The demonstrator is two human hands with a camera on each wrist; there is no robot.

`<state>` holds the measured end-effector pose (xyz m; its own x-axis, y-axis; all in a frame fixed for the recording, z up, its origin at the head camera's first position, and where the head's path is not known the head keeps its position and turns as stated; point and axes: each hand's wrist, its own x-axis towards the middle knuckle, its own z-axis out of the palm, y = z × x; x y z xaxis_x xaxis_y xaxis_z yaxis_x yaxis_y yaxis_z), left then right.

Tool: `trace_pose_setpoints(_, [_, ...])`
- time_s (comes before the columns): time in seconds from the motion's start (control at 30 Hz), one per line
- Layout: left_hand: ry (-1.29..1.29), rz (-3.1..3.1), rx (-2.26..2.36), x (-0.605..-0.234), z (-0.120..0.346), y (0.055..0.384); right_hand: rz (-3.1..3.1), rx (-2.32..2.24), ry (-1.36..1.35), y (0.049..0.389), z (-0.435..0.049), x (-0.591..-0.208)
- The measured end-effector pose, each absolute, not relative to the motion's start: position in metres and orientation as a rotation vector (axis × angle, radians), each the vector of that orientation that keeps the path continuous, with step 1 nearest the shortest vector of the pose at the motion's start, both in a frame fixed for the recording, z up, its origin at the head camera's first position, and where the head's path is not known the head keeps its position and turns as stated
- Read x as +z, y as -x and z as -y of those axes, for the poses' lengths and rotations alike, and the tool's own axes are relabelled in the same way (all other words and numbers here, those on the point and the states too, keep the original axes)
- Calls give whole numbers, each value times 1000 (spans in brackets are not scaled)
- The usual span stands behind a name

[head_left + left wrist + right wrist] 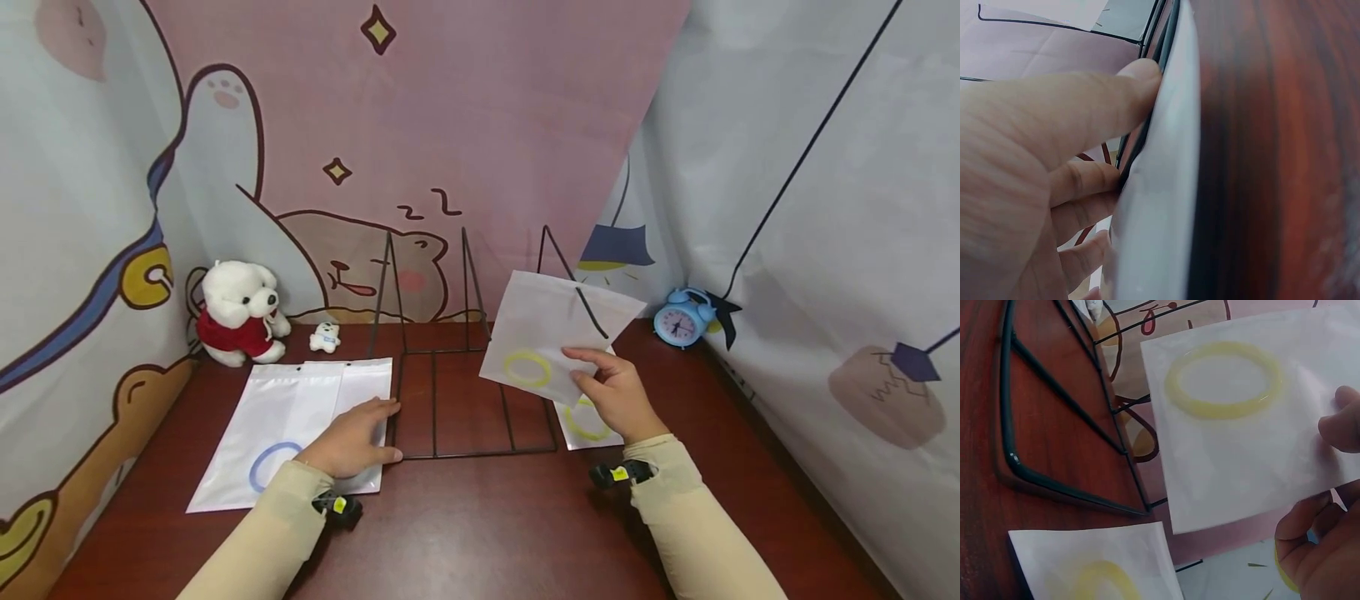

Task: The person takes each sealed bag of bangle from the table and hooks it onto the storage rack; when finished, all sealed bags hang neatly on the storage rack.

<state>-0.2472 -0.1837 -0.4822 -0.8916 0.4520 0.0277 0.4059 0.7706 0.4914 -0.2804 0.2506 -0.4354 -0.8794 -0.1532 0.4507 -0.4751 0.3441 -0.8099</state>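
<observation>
My right hand [613,396] pinches a thin white bag [525,333] with a yellow ring on it, thumb and index finger at its lower right. A wire arm of the black wire rack [472,455] shows in front of the bag's upper part. Another white bag [572,433] with a yellow ring lies on the table under it, partly hidden. My left hand [352,442] rests over flat white bags [240,450], one with a blue ring. Its thumb [1141,69] and fingertips touch the rack's left base wire, fingers only loosely bent.
A white plush dog [236,304] in red and a tiny white figure [325,337] sit at the back left. On the right stands a blue alarm clock [682,318]. Printed cloth [510,100] walls the brown table [480,533] at the back and sides.
</observation>
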Motion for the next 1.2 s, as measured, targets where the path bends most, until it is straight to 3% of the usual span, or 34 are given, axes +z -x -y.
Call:
trace_pose_setpoints(0.47, [-688,-2869,752,-482,183,250,2420,1575,-660,284,-257,-446])
trace_pose_setpoints(1.2, [-657,-2865,762,-486,183,249,2514,1550,-606,289,-262,-455])
